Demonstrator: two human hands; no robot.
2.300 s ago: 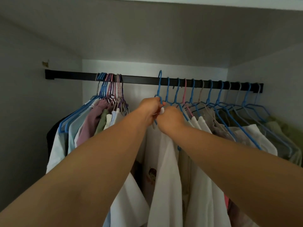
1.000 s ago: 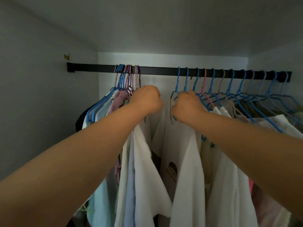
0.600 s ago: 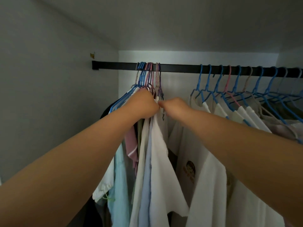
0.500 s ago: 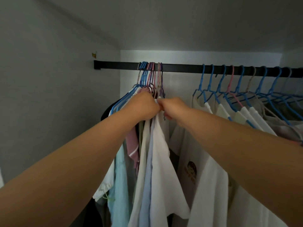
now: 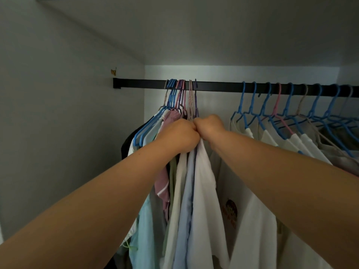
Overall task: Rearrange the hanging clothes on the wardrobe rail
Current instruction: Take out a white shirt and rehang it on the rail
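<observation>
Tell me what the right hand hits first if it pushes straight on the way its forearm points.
Probably the bunched hangers just past the right hand, with the left hand pressed alongside; depth is hard to judge.

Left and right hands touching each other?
Touching. Head view shows the left hand and right hand knuckle to knuckle, no gap between.

- We see two bare forearms, one entering from the lower left of the frame and one from the lower right.
- No sleeve, cuff or fabric covers either forearm anywhere in view; both are bare from the frame edge to the wrist.
- Our left hand and right hand, near the middle of the frame, carry no glove.
- We see only the backs of the hands and the knuckles; the fingertips are hidden.
</observation>
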